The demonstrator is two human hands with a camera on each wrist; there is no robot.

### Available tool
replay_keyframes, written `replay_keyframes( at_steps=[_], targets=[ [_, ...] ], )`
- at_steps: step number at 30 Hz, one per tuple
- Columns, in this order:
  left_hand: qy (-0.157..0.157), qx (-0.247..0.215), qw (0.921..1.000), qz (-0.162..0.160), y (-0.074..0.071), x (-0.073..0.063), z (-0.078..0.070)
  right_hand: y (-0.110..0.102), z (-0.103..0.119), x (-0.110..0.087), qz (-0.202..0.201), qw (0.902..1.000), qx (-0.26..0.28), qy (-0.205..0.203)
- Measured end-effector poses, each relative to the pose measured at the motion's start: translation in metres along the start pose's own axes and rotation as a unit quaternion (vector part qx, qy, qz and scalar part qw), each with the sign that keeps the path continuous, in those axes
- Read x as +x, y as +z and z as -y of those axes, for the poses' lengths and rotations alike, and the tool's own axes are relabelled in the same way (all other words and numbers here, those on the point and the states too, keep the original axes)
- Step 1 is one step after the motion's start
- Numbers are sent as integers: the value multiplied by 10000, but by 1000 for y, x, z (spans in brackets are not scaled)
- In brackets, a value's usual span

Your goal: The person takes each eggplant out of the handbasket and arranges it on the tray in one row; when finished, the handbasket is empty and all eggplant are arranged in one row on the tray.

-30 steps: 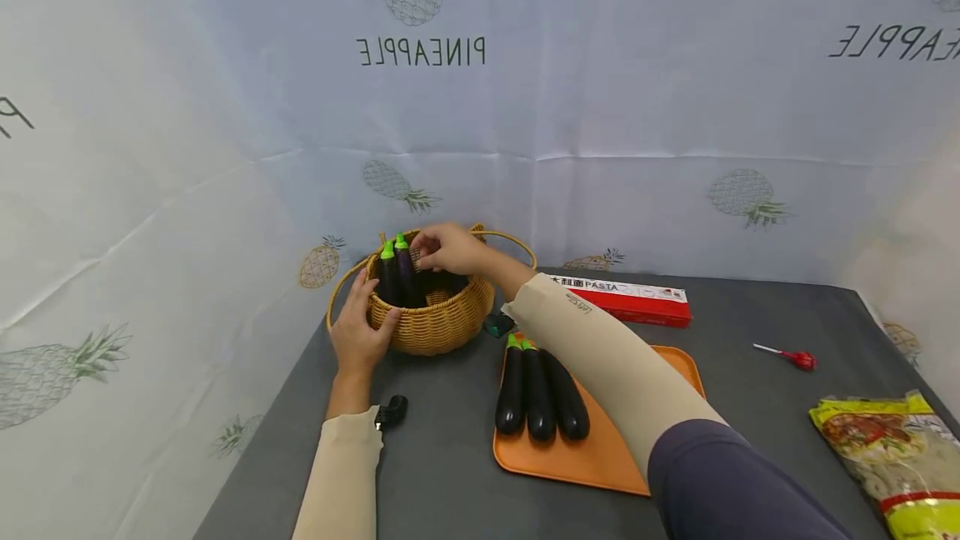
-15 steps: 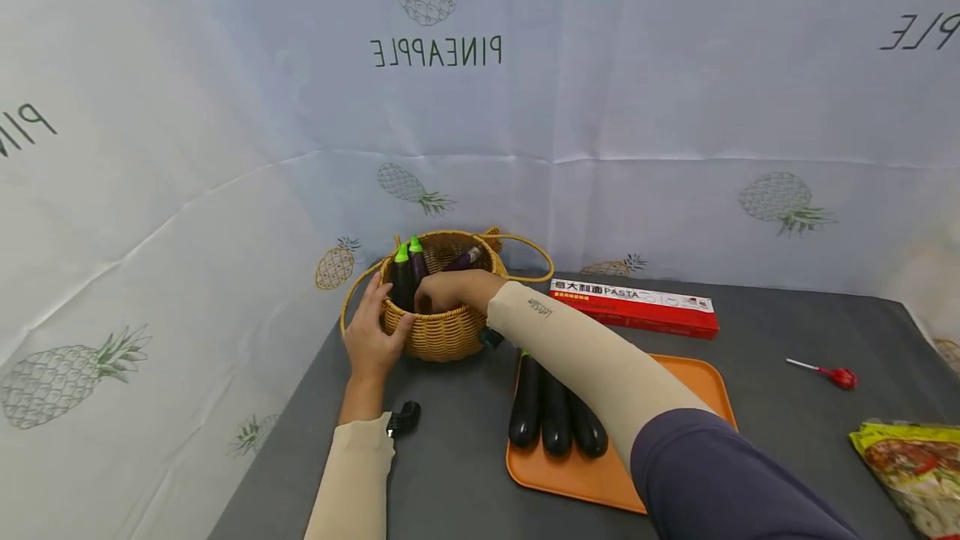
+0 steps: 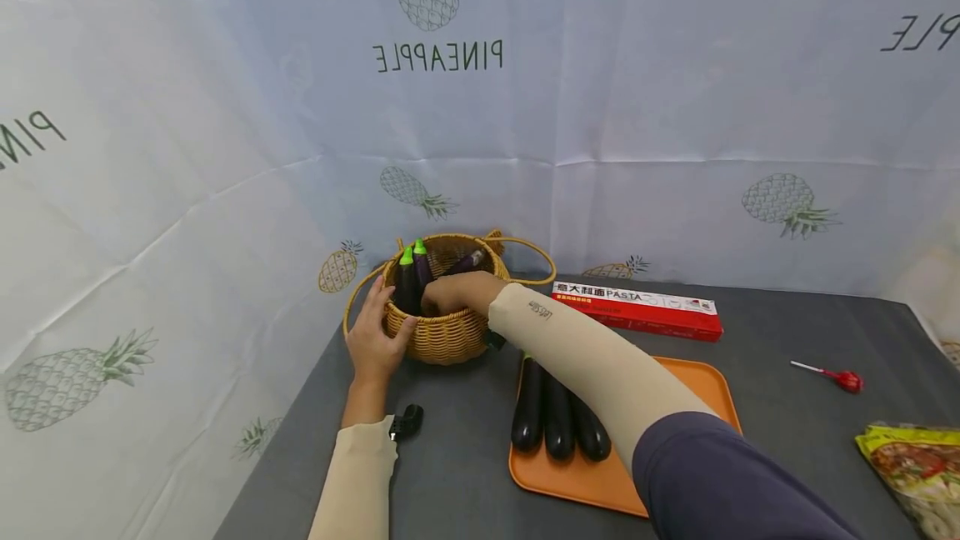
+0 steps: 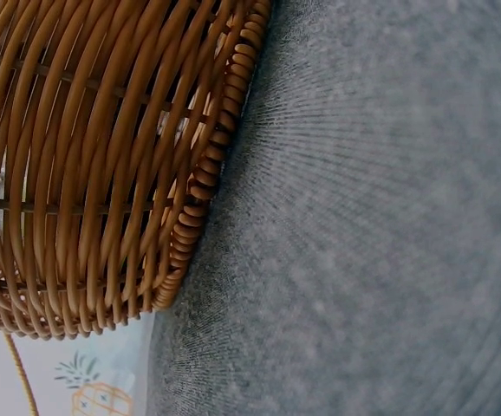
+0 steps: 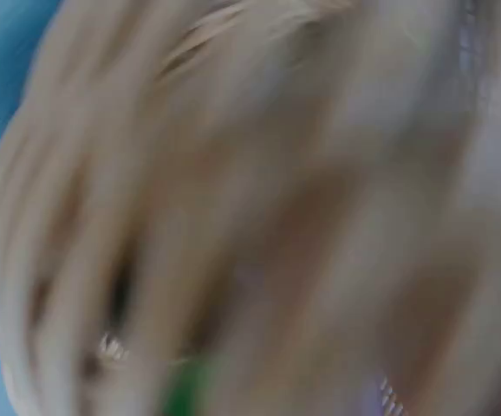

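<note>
The round wicker basket (image 3: 442, 344) stands at the back left of the table. Two dark eggplants (image 3: 407, 283) with bright green caps lean inside its left part, and a third purple one (image 3: 467, 263) lies toward the back right. My left hand (image 3: 375, 344) rests against the basket's left wall, fingers and thumb spread, fingertips at the rim. My right hand (image 3: 453, 294) reaches over the front rim into the basket; its fingers are hidden down inside. The right wrist view is blurred, with wickerwork (image 5: 172, 191) filling it. Close up, the left wrist view shows the basket wall (image 4: 86, 156).
An orange tray (image 3: 570, 486) with several eggplants (image 3: 558, 419) lies under my right forearm. Behind it is a red pasta box (image 3: 637, 311). To the right lie a red lollipop (image 3: 847, 380) and a yellow food bag (image 3: 918, 469). The basket's loop handles (image 3: 540, 252) stick out sideways.
My right hand has moved from the eggplants at the back of the basket down and forward inside the front rim. The left hand stays at the basket; the head view has shifted slightly.
</note>
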State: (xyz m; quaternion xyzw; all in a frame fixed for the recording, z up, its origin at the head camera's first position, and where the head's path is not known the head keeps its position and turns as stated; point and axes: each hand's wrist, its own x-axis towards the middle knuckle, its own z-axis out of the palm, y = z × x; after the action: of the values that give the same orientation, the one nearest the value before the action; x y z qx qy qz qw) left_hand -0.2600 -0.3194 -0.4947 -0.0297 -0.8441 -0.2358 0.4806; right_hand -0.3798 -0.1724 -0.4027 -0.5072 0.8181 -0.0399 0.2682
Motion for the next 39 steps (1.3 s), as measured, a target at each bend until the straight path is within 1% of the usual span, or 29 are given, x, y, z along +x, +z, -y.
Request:
replay_keyframes(
  at_steps=[4,8,11,14,16,18,20,23,25,29,33,37,39],
  targets=[
    [-25,-63,10000,-21,1,-2,-2,-3,-5,-5,-592,9972,403,-211],
    [-71,-83,9999,47,0,-3,-4,-6,-9,-14,-1093,9891,980,-108],
    [-110,-93,9998,128,-1,-4,-5,-9,-10,-21,-1524,9788,1368,-89],
    [-109,-87,9998,165,-2,-5,-5,-12,-10,-30,-1936,9653,1738,-212],
    [-96,-81,9998,154,-3,-5,-5,-16,-10,-37,-2161,9531,2096,-310],
    [-112,-47,9998,148,-3,-4,-4,-20,-10,-45,-2366,9381,2494,-426],
    [-133,-25,9998,153,-4,-3,-4,-25,-10,-53,-2575,9190,2942,-506],
    [-160,-27,9997,170,-5,-2,-5,-32,-10,-69,-2915,8915,3433,-494],
    [-158,-39,9997,159,-5,-2,-4,-36,-9,-82,-3122,8763,3637,-494],
    [-121,-60,9998,113,-6,0,-5,-42,-9,-109,-3427,8512,3924,-629],
    [-110,-95,9998,131,-6,1,-6,-43,-14,-136,-3632,8296,4180,-712],
    [-162,-116,9996,194,-7,0,-8,-32,-25,-159,-3832,8061,4476,-560],
    [-196,-120,9995,219,-8,-1,-8,-23,-31,-171,-3918,7986,4548,-429]
  ],
)
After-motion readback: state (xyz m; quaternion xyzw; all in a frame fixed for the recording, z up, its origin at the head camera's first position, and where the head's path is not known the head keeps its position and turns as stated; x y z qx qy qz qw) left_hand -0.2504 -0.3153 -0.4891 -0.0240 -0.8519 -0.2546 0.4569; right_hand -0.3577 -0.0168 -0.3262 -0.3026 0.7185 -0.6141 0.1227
